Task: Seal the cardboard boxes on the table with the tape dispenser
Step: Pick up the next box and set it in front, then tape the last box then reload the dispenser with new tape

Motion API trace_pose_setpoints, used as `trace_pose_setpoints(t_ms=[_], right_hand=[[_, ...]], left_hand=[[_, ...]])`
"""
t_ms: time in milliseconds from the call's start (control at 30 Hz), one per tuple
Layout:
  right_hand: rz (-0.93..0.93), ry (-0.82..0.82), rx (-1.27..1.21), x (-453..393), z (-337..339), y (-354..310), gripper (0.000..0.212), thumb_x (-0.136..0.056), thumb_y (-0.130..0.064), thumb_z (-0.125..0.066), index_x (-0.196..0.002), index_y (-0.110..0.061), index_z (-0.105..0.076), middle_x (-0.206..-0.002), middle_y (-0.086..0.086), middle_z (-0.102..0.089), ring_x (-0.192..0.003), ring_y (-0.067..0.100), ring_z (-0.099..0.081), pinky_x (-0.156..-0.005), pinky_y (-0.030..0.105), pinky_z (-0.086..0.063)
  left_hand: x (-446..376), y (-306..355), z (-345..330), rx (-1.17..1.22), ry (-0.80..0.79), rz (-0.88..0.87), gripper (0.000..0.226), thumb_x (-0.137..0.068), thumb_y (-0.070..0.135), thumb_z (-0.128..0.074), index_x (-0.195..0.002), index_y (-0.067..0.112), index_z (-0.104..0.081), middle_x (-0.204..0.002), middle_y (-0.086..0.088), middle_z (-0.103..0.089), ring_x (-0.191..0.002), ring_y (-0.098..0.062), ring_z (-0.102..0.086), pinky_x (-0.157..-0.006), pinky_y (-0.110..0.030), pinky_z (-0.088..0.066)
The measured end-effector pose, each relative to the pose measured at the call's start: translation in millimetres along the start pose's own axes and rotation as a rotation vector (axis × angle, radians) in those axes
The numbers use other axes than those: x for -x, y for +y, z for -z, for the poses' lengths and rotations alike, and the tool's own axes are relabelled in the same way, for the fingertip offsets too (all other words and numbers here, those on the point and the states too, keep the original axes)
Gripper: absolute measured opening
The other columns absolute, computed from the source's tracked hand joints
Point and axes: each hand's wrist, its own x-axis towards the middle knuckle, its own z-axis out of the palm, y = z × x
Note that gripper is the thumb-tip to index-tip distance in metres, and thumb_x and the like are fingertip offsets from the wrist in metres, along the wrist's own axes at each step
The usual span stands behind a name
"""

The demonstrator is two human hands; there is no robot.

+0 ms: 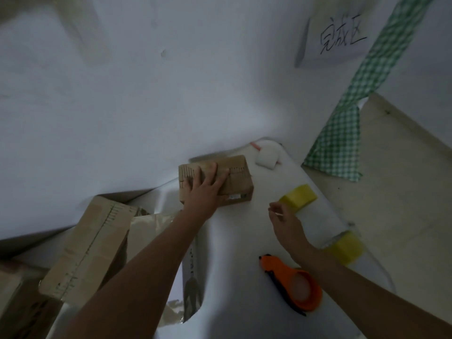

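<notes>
Pressing flat on small box (234,177) — left hand (204,189) released; right hand (285,221) loosely curled, empty

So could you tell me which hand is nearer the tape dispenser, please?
Right. The right hand hovers just beyond the tape dispenser, its wrist beside the nose. The left hand lies on the small box, farther away.

Small closed cardboard box (238,177) flat beyond orange tape dispenser (291,282)
</notes>
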Motion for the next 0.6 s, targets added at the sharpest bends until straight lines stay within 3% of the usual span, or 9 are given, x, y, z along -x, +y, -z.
trace_pose_setpoints(t_ms=[100,233,300,367,433,500,600], right_hand=[[0.066,0.042,0.065,27.1,8.4,21.6,0.022,-0.1,-0.018,-0.05,-0.121,-0.02,-0.056,-0.112,-0.005,-0.06,-0.098,0.008,-0.056,-0.074,0.015,-0.042],[0.229,0.114,0.217,64.3,25.1,50.8,0.012,-0.098,-0.017,-0.052,-0.108,-0.023,-0.055,-0.099,-0.008,-0.059,-0.084,0.003,-0.056,-0.068,0.021,-0.046],[0.257,0.077,0.34,82.7,31.1,67.0,0.006,-0.097,-0.026,-0.055,-0.092,-0.027,-0.051,-0.084,-0.011,-0.054,-0.073,0.003,-0.053,-0.062,0.023,-0.042],[0.18,-0.023,0.512,99.7,32.2,81.9,0.025,-0.094,-0.042,-0.057,-0.083,-0.023,-0.046,-0.075,-0.01,-0.044,-0.063,0.003,-0.044,-0.056,0.02,-0.032],[0.078,-0.129,0.615,111.5,28.8,94.5,0.036,-0.09,-0.05,-0.059,-0.09,-0.017,-0.045,-0.081,-0.011,-0.042,-0.067,0.001,-0.04,-0.056,0.019,-0.031],[-0.008,-0.212,0.601,117.7,24.8,100.2,0.039,-0.091,-0.045,-0.061,-0.109,-0.014,-0.045,-0.101,-0.003,-0.051,-0.086,0.009,-0.051,-0.067,0.021,-0.036],[0.025,-0.21,0.678,125.6,24.0,98.0,0.024,-0.099,-0.035,-0.05,-0.107,-0.014,-0.044,-0.103,0.004,-0.052,-0.085,0.012,-0.049,-0.066,0.024,-0.035]], left_hand=[[19.5,16.3,-9.5,-0.062,-0.009,-0.075,0.075,-0.094,0.064,-0.04,-0.153,0.048,0.004,-0.165,0.009,0.009,-0.15,-0.039,0.002,-0.117,-0.062,-0.01],[51.8,29.8,-20.7,-0.081,-0.031,-0.117,0.076,-0.095,0.063,-0.039,-0.152,0.049,0.01,-0.165,0.009,0.014,-0.15,-0.038,0.005,-0.118,-0.061,-0.008],[68.5,35.5,-26.0,-0.069,-0.023,-0.112,0.075,-0.095,0.063,-0.038,-0.151,0.05,0.01,-0.165,0.009,0.014,-0.15,-0.038,0.005,-0.118,-0.061,-0.009],[83.6,42.1,-31.2,-0.062,-0.02,-0.108,0.076,-0.095,0.064,-0.039,-0.151,0.05,0.01,-0.165,0.009,0.013,-0.15,-0.038,0.005,-0.117,-0.061,-0.011],[96.8,48.6,-35.4,-0.065,-0.025,-0.104,0.076,-0.095,0.064,-0.04,-0.151,0.051,0.01,-0.165,0.009,0.014,-0.15,-0.038,0.006,-0.117,-0.061,-0.01],[106.4,52.7,-37.3,-0.062,-0.022,-0.101,0.076,-0.094,0.065,-0.04,-0.151,0.051,0.009,-0.165,0.009,0.013,-0.15,-0.038,0.006,-0.118,-0.061,-0.01],[113.1,50.8,-38.6,-0.06,-0.017,-0.115,0.076,-0.091,0.071,-0.038,-0.151,0.052,0.005,-0.165,0.01,0.011,-0.15,-0.038,0.008,-0.118,-0.062,-0.003]])
